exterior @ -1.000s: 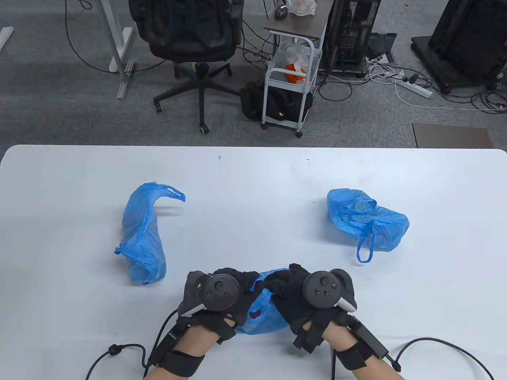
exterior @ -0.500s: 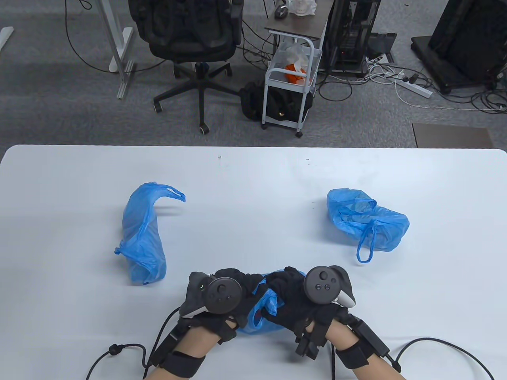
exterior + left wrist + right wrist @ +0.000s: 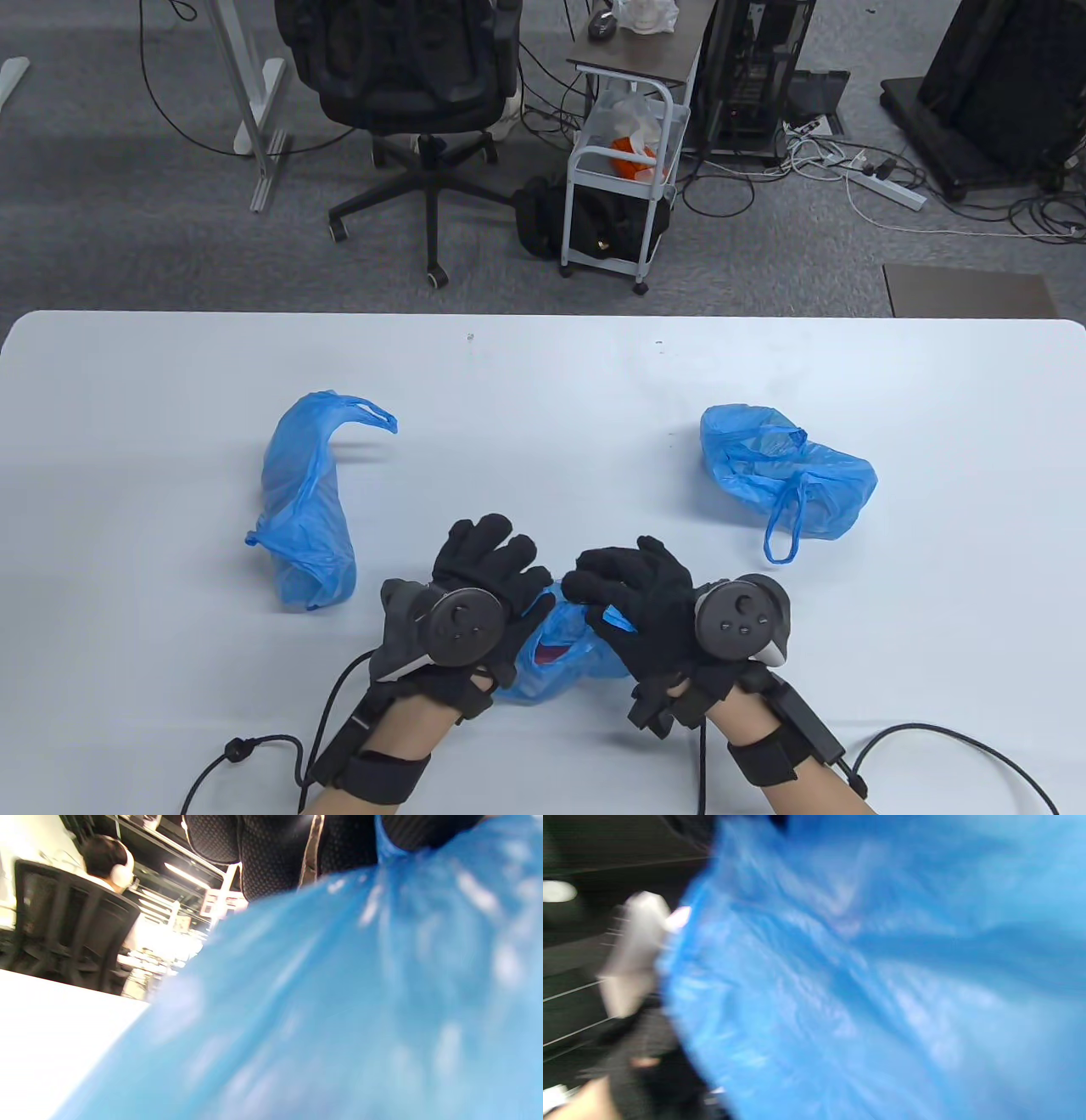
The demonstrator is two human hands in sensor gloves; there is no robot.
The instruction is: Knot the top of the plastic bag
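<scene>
Crumpled blue plastic bag [image 3: 556, 658] sits at the near table [image 3: 543, 373] edge between both hands. Left hand [image 3: 475, 594] fingers spread; grip state unclear. Right hand [image 3: 645, 603] pinches a blue strip. Advice: keep both ends taut, cinch low. Bag too bunched for a clear long axis; top faces up toward the hands.

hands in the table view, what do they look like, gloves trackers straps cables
Both the left hand and right hand wear black knit gloves. A dark round-faced tracker with small buttons and a pale grey handle is strapped to the back of each. Black straps wrap the bare forearms, with a slim black box at each wrist and black cables looping onto the white table.
</scene>
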